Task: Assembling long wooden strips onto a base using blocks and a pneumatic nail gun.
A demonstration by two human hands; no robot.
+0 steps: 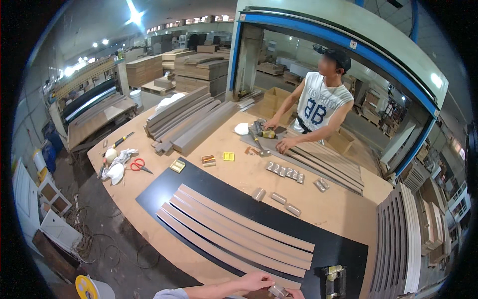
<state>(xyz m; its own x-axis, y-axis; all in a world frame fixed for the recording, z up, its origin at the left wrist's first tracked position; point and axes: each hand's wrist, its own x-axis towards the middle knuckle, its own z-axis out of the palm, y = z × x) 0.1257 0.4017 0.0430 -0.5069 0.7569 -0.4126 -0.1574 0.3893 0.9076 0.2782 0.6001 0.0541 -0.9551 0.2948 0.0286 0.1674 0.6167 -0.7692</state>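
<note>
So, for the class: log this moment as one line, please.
Left hand: at small shiny translucent pack | Right hand: at same pack | Nearby: long narrow tan strips on flat black sheet

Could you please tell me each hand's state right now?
Left hand: curled beside a shiny packet; grip cannot be told.
Right hand: at the packet's other end, partly cut off; grip unclear.

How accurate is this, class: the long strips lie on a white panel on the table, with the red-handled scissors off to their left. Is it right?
Not quite: the panel is black, as the head view shows. The long strips do lie on it on the table, with the red-handled scissors off to their left.
</note>
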